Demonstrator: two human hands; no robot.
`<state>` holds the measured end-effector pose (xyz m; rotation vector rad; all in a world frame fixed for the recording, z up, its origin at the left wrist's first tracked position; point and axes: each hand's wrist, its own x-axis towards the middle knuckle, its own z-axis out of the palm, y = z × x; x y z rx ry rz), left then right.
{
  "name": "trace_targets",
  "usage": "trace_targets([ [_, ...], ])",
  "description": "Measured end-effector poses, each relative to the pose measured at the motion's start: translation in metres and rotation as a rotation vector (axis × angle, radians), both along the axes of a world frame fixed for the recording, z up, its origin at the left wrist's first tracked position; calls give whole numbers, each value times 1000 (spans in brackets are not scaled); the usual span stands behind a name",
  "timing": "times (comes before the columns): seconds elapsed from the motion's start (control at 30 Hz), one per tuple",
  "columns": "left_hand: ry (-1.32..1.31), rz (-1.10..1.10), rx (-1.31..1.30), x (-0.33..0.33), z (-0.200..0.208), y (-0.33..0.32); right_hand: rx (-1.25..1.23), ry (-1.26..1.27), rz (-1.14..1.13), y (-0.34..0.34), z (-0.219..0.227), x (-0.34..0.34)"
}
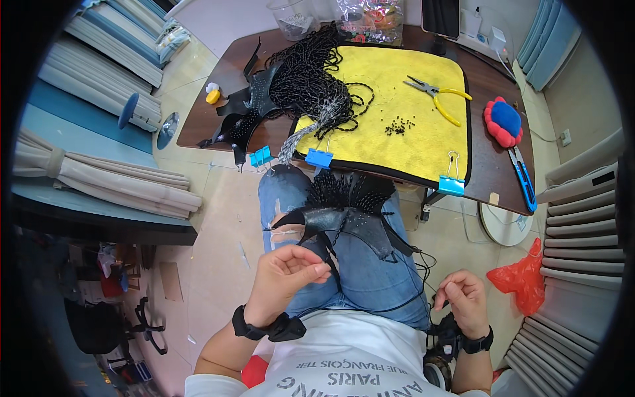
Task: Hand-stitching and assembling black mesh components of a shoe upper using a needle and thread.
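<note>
A black leather-like piece [344,221] with pointed lobes and rows of small studs or holes lies across my thighs. My left hand [288,274] is closed in a pinch beside its lower strap; whatever is between the thumb and forefinger is too small to make out. Off to the right, above my right thigh's outer side, my right hand [463,298] is also pinched, apart from the piece. Any thread or needle in its fingertips cannot be seen. A similar black piece [254,106] rests on the table at the left, by a heap of black bead strands [311,73].
A yellow cloth [370,142] covers part of the brown table [198,126], held by blue binder clips [319,157]. On it lie yellow-handled pliers [440,96] and loose black beads [399,126]. Rightward are a red-and-blue pincushion [506,122], a blue cutter [522,180] and a red bag [522,278].
</note>
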<state>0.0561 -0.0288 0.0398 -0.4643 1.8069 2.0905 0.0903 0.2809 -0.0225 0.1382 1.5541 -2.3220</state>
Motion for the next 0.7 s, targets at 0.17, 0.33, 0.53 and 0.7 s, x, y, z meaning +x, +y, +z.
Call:
trace_targets([
  [0.17,416,-112,-503,-19,13,6,53,-21,-8,15,-5,15],
  [0.33,680,-243,-830,-44,16,15,90,-100,-22,37,-11,36],
  [0.53,697,-205,-790,-54,10,19,111,-144,4,41,-17,47],
  [0.7,730,-193,-795,-55,8,19,82,-144,33,45,-25,48],
])
